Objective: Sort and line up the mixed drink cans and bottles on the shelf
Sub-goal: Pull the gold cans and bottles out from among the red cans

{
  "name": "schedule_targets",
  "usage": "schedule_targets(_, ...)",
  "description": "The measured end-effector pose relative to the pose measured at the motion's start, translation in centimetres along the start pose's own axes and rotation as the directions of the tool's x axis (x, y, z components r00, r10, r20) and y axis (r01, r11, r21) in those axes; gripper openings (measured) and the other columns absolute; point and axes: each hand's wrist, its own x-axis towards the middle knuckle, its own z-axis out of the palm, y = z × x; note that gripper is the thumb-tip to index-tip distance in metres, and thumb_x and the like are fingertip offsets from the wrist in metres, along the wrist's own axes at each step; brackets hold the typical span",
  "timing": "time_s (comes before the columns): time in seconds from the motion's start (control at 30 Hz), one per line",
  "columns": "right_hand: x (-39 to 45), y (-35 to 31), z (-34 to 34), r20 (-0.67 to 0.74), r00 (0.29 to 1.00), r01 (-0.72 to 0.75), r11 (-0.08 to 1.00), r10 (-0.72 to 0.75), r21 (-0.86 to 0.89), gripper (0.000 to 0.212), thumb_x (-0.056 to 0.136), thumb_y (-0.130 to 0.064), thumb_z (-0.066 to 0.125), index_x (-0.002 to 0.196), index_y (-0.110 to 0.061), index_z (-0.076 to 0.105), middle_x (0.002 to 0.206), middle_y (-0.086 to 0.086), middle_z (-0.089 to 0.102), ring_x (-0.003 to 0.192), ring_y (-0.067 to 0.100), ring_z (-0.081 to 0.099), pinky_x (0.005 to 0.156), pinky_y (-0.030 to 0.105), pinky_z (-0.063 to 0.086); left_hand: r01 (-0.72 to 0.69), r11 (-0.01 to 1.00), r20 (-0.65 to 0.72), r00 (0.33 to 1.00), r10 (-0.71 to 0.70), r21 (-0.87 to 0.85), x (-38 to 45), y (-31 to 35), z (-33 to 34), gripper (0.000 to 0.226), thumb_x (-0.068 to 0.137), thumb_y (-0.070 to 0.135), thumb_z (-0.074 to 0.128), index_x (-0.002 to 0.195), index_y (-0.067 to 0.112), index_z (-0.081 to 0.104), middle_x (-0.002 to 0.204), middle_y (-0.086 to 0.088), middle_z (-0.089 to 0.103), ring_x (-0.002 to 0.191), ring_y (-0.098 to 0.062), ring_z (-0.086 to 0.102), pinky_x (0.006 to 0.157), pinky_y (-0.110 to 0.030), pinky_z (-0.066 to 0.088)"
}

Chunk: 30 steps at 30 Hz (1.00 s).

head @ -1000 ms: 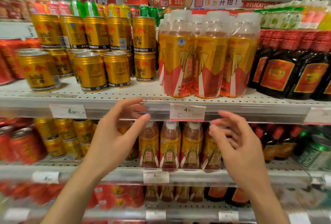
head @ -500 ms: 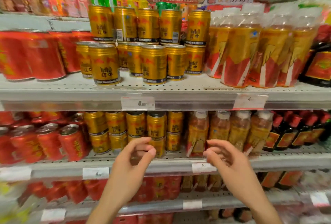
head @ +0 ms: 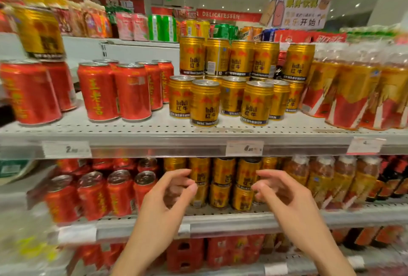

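My left hand [head: 164, 196] and right hand [head: 284, 196] hover loosely curled, holding nothing, before gold RedBull cans [head: 223, 173]; red cans [head: 92, 196] stand left.

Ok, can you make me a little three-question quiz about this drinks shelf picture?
1. True or false: the left hand is holding a can.
2. Which stand left of the gold cans on the upper shelf? A) red cans B) green bottles C) milk cartons
3. Fill in: the one gold can at far left sits on top of ___ cans.

Key: 1 false, both it and the right hand are empty; 2 A, red cans; 3 red.
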Motion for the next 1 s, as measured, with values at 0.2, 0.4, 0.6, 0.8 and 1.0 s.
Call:
schedule_targets(0.2, 3.2, -3.3, 0.4, -0.048, 0.985, 0.165, 0.986, -0.165, -0.003, 0.017, 0.092, -0.03, 0.07, 0.107, -0.039, 0.069, 0.096, -0.014, 0.075, 0.093, 0.004, 0.07, 0.084, 0.027, 0.054, -0.105, 0.991, -0.037, 0.993, 0.108, 0.088, 2.6, 2.5, -2.2, 0.024, 0.091, 0.028, 0.07, 0.111, 0.041, 0.067, 0.101, 0.017, 0.075, 0.097, -0.002, 0.068, 0.084, -0.017, 0.049)
schedule_targets(0.4, 8.3, -9.9, 2.4, 0.02, 0.857, 0.512, 0.847, -0.515, -0.143, 0.022, 0.093, -0.029, 0.066, 0.114, -0.031, 0.067, 0.091, -0.021, 0.069, 0.095, -0.002, 0.065, 0.077, 0.009, 0.051, -0.232, 0.932, -0.128, 0.953, 0.276, 0.278, 5.7, 5.6, -4.6, 0.022, 0.09, 0.032, 0.07, 0.11, 0.04, 0.066, 0.096, 0.021, 0.072, 0.091, -0.003, 0.069, 0.078, -0.015, 0.05)
schedule_targets(0.6, 13.5, -14.9, 6.3, 0.201, 0.632, 0.742, 0.508, -0.749, -0.437, 0.027, 0.095, -0.03, 0.065, 0.12, -0.019, 0.067, 0.104, -0.008, 0.068, 0.096, 0.008, 0.061, 0.084, 0.027, 0.054, -0.323, 0.818, -0.176, 0.876, 0.449, 0.476, 8.8, 7.2, -8.7, 0.022, 0.089, 0.032, 0.071, 0.111, 0.033, 0.067, 0.093, 0.016, 0.071, 0.091, -0.006, 0.068, 0.073, -0.017, 0.051)
schedule_targets(0.8, 16.3, -17.1, 10.5, 0.421, 0.592, 0.727, 0.23, -0.687, -0.647, 0.027, 0.095, -0.039, 0.058, 0.112, -0.021, 0.068, 0.11, -0.002, 0.064, 0.102, 0.022, 0.056, 0.085, 0.04, 0.049, -0.349, 0.586, -0.091, 0.802, 0.591, 0.732, 11.3, 7.4, -14.8, 0.033, 0.089, 0.044, 0.061, 0.115, 0.025, 0.066, 0.106, 0.014, 0.064, 0.099, -0.008, 0.062, 0.085, -0.034, 0.053)
schedule_targets(1.0, 16.0, -18.6, 11.9, 0.375, 0.705, 0.648, 0.333, -0.601, -0.685, 0.027, 0.095, -0.047, 0.052, 0.112, -0.031, 0.066, 0.105, -0.015, 0.063, 0.098, 0.009, 0.055, 0.084, 0.03, 0.052, -0.315, 0.337, 0.025, 0.762, 0.647, 0.887, 13.0, 7.5, -22.5, 0.04, 0.089, 0.044, 0.058, 0.115, 0.015, 0.067, 0.11, -0.002, 0.064, 0.106, -0.024, 0.058, 0.088, -0.046, 0.05)
